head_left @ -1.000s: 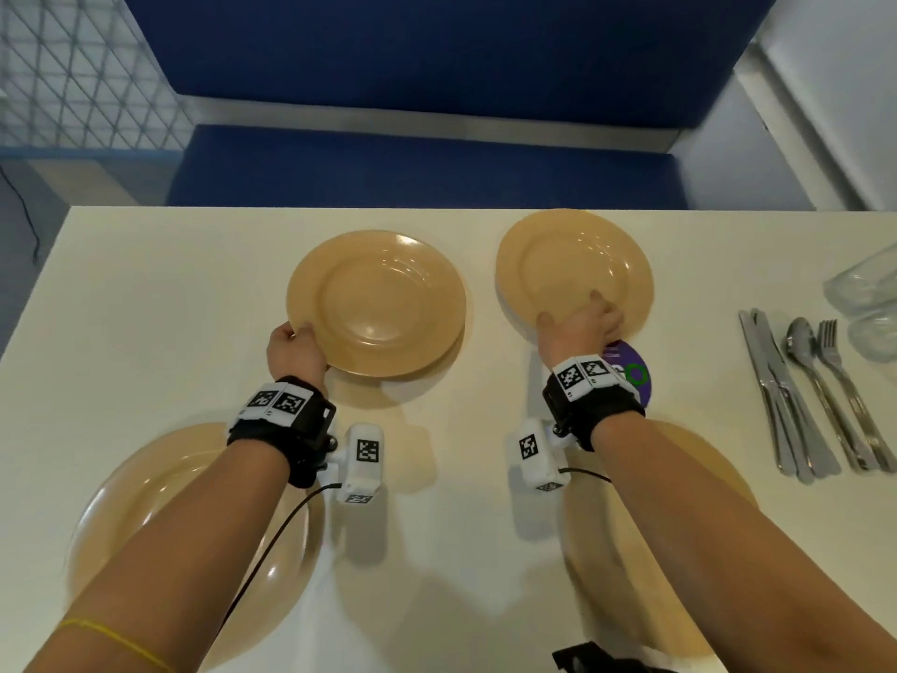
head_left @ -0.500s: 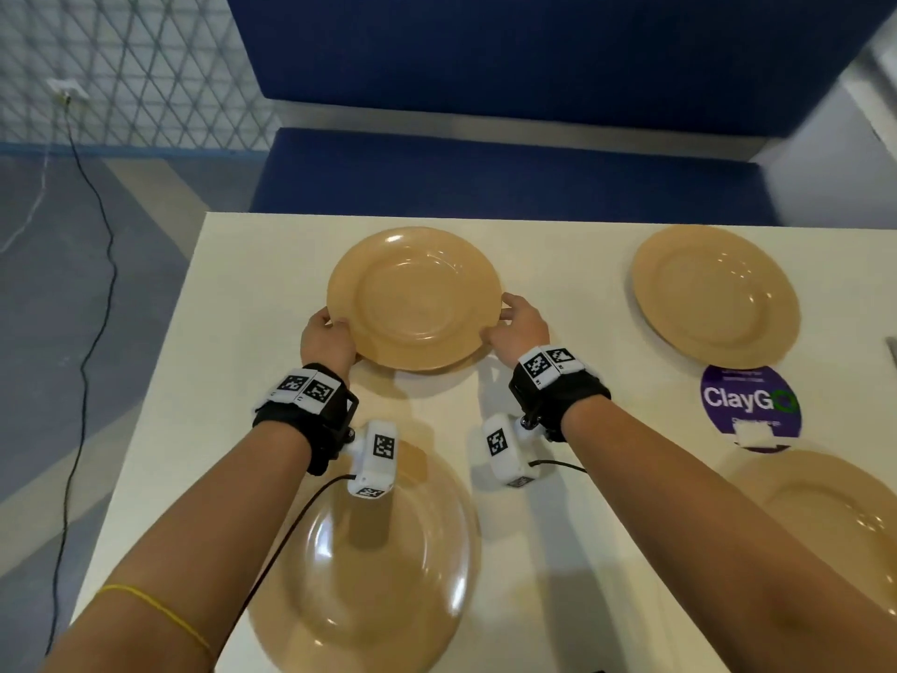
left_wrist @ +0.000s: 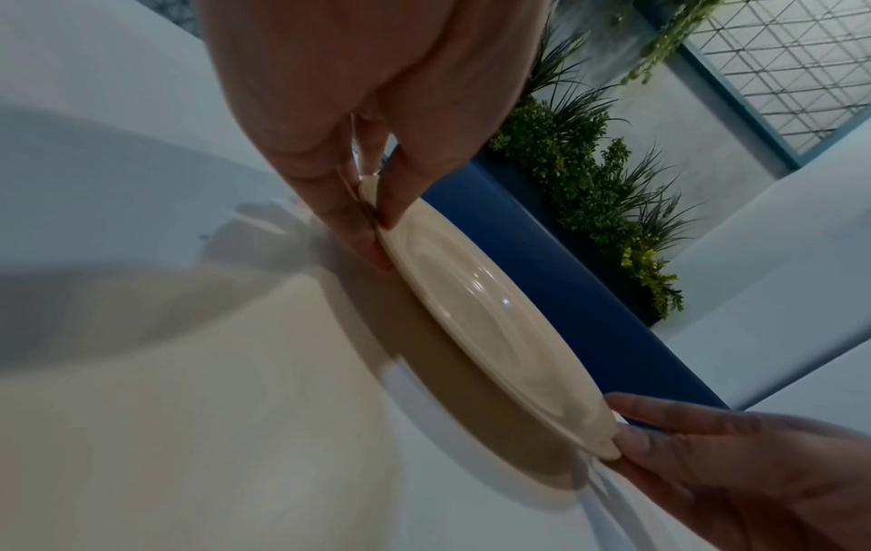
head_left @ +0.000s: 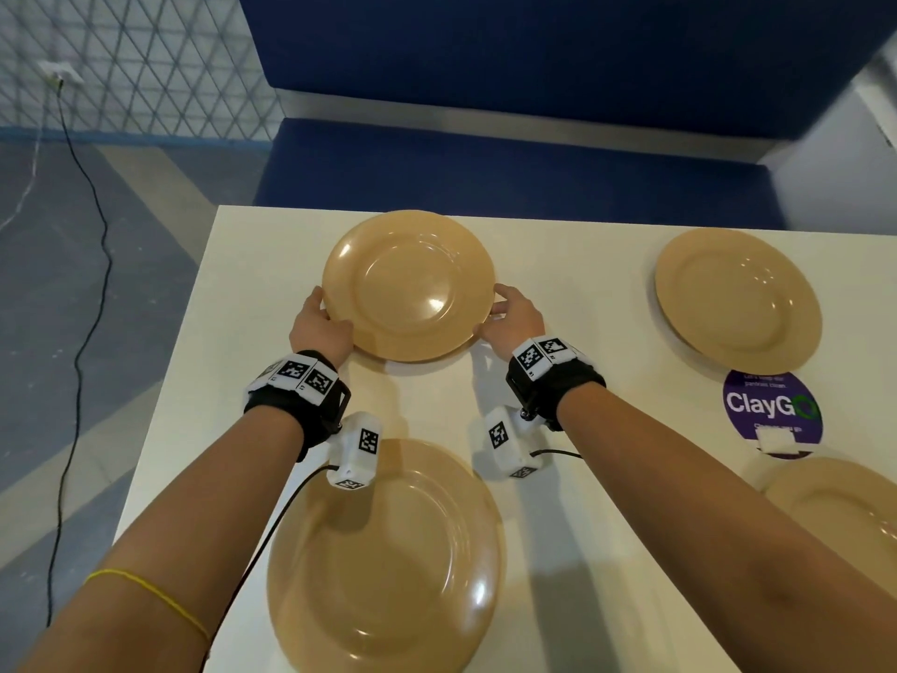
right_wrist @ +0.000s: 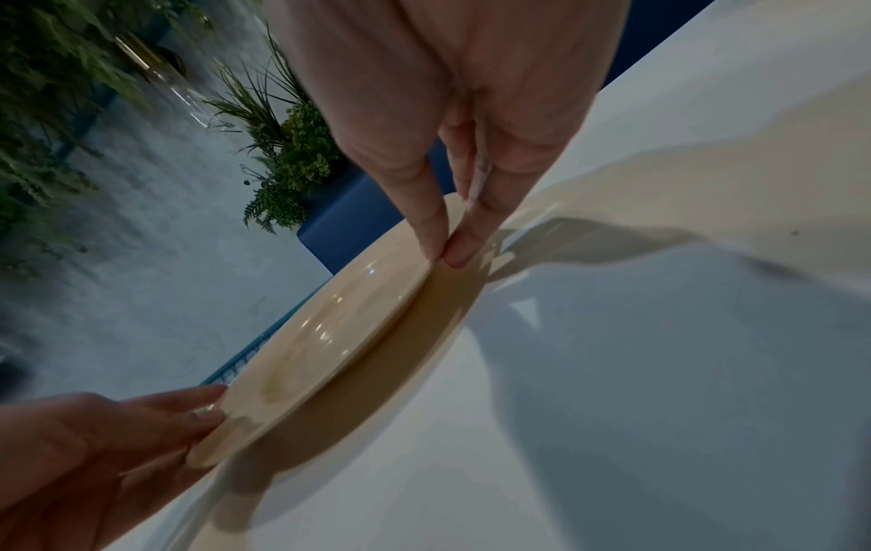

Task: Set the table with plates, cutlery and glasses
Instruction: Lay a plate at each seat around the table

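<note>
A tan plate (head_left: pixel 407 284) sits at the far left of the cream table (head_left: pixel 573 361), held at both sides. My left hand (head_left: pixel 318 323) pinches its left rim, thumb above and fingers below, as the left wrist view shows on the plate (left_wrist: pixel 476 305). My right hand (head_left: pixel 509 318) pinches the right rim, seen in the right wrist view on the plate (right_wrist: pixel 339 335). The plate hovers just off the table with a shadow under it. A second plate (head_left: pixel 738 298) lies far right, a third plate (head_left: pixel 388 561) near me on the left, a fourth plate (head_left: pixel 844 502) near right.
A round purple ClayGo sticker (head_left: pixel 772 412) lies between the two right-hand plates. A blue bench seat (head_left: pixel 485 162) stands beyond the table's far edge. The table's left edge drops to the grey floor, where a black cable (head_left: pixel 77 332) runs. No cutlery or glasses are in view.
My right hand let go of the far right plate and came to the right rim of the left plate. Both hands now hold that plate; my view turned left.
</note>
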### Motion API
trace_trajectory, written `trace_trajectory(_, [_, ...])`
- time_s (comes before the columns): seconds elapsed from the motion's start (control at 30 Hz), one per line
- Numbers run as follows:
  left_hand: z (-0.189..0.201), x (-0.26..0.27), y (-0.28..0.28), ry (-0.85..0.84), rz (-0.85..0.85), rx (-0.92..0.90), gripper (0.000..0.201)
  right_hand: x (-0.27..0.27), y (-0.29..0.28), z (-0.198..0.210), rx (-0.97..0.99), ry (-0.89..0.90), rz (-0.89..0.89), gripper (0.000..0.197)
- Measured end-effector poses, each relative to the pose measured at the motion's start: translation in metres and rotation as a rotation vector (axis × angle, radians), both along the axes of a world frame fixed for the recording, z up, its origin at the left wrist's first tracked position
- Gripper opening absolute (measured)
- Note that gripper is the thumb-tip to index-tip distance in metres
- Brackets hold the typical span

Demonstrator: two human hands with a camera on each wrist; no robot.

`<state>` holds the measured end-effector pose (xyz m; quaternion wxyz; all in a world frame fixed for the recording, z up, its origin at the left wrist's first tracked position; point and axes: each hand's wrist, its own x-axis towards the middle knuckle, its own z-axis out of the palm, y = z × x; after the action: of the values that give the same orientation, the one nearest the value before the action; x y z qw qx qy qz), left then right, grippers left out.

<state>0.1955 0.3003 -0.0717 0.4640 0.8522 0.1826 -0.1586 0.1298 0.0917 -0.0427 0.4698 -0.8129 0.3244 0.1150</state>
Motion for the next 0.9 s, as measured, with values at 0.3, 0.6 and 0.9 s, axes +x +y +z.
trace_trajectory(0.3, [0.033, -0.046, 0.018, -0.038, -0.131, 0.045, 0.071, -0.042, 0.009, 0.010, -0.095, -0.170, 0.055, 0.055])
trace_trajectory(0.6, [0.038, -0.138, 0.062, 0.068, -0.485, 0.338, 0.057, -0.126, 0.043, 0.011, -0.149, 0.013, 0.469, 0.047])
trace_trajectory(0.9, [0.031, -0.180, 0.067, -0.006, -0.416, 0.363, 0.030, -0.173, 0.052, -0.002, -0.208, 0.017, 0.499, 0.042])
